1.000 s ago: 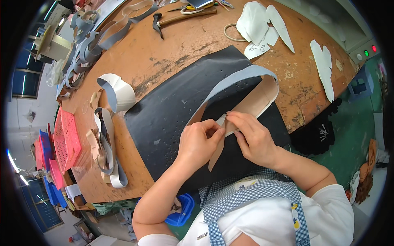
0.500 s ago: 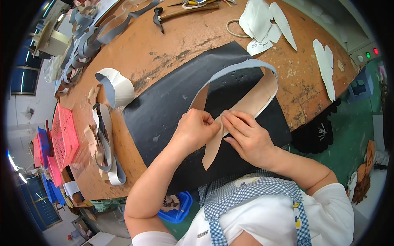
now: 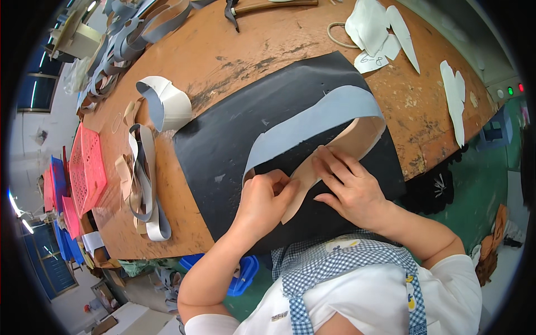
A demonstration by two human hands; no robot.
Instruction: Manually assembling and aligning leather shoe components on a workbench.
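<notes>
A long strip of leather-like material (image 3: 312, 120), blue-grey on one face and beige on the other, stands in a loop over a black mat (image 3: 218, 151). My left hand (image 3: 265, 201) is closed, pinching the strip close to its near end between thumb and bent fingers. On the beige face rest the fingertips of my right hand (image 3: 354, 192), its thumb held apart from them. That hand lies along the strip without wrapping round it. The far part of the loop arches above the mat, and its left end goes out of sight behind my left hand.
Left of the mat lie a curled white and grey strip (image 3: 173, 109) and a bundle of strips (image 3: 145, 184). A hammer (image 3: 276, 6) and white cut pieces (image 3: 365, 25) are at the far side. A pink basket (image 3: 87, 170) stands past the table's left edge.
The loop has tipped so more of its blue-grey face shows. My left hand has moved slightly nearer, and my right thumb has spread from its fingers. The view has shifted a little.
</notes>
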